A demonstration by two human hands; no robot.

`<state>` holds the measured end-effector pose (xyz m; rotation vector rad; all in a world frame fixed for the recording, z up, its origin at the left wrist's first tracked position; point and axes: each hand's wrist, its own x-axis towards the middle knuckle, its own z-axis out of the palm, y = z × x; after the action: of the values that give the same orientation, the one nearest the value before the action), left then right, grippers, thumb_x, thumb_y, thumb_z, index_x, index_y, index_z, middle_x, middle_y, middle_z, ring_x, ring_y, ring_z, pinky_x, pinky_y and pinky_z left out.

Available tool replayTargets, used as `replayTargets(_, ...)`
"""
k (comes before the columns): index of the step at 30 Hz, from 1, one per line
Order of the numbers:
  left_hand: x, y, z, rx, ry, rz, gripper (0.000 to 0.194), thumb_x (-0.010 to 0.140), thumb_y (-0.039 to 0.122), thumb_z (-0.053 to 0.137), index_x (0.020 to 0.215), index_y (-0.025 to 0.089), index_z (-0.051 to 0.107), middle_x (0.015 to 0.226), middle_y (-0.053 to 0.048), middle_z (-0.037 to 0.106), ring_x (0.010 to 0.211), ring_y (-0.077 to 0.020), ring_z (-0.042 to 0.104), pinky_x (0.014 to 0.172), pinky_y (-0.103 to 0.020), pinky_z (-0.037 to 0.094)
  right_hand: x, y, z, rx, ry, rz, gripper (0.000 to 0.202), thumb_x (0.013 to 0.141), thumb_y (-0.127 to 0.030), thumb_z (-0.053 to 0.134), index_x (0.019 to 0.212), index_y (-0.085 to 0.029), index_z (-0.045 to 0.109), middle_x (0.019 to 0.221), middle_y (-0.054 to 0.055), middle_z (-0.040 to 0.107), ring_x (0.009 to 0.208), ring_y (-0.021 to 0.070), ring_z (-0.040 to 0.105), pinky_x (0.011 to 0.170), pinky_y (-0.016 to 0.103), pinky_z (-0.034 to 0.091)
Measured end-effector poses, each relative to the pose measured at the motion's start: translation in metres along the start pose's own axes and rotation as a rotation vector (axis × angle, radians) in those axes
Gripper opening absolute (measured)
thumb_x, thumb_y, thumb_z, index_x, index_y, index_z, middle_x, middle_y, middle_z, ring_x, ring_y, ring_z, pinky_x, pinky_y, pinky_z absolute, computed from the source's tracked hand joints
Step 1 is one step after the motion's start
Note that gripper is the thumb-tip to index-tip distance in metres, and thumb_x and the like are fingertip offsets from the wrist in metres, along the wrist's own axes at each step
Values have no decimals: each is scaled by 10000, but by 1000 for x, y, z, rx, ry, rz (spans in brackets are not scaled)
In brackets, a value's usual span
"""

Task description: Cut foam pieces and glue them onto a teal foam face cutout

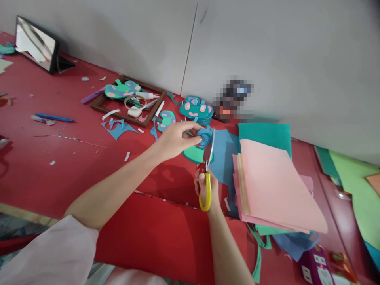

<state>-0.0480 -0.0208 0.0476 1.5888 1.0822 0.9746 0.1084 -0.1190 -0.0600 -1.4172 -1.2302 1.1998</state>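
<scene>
A small blue felt piece (204, 137) is pinched between the thumb and fingers of my left hand (181, 138). My right hand (212, 188) grips the scissors (207, 182), which have yellow and red handles and blades pointing up and away from me. The blades are at the right edge of the blue piece; I cannot tell whether they touch it. Below the blades lies a green felt piece (192, 154), partly hidden. Just behind the hands sits a stack of teal felt cutouts (196, 111) with pink spots. A blue felt sheet (224, 154) lies right of the scissors.
Pink felt sheets (276, 182) are piled at the right over a teal sheet (264, 128). A wooden frame (142, 122) surrounds tools and a green-blue cutout (122, 90). Left are a blue pen (55, 117) and a propped tablet (35, 44). A wall (118, 39) bounds the table behind.
</scene>
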Motion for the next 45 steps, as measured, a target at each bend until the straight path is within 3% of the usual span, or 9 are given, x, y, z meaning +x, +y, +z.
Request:
replayTargets(11,-1,2,0,-25,-12,-15,149,761,165,602,905,140,636,793,-16,647,685,-96,597,627,-206,498,-1,-6,3,88,33,14,397,813,-573,522,684,-216,407,425,-98,330,305,55,308,294,182,224)
replayTargets(25,0,-1,2,-93,-37,-18,171,743,221,599,887,130,600,819,-20,645,735,-108,606,666,-220,483,0,-14,6,140,96,59,384,792,-543,564,669,-213,411,408,-104,348,297,46,303,291,171,236)
replayTargets(28,-1,-5,2,-49,-114,-24,174,739,237,609,877,131,609,784,-11,635,728,-111,600,675,-227,478,4,-15,5,197,159,104,349,775,-489,619,686,-215,422,405,-105,369,305,55,323,312,185,256)
replayTargets(34,-6,-17,7,176,-455,2,147,768,224,584,876,158,659,787,-16,652,720,-119,599,660,-224,439,12,-16,-6,329,221,42,281,732,-403,692,797,-211,496,440,-99,418,333,76,395,345,215,303)
replayTargets(39,-8,-15,14,255,-468,-38,155,756,209,600,896,164,649,769,-13,643,700,-120,591,628,-215,413,14,-24,-9,445,207,-1,273,732,-415,671,797,-209,504,442,-102,411,340,58,371,345,200,306)
replayTargets(45,-10,-16,16,276,-479,-46,118,755,207,601,863,166,626,750,-7,648,682,-119,585,634,-217,400,16,-21,-10,334,220,-7,231,750,-351,681,826,-187,538,446,-99,435,350,55,391,375,202,339)
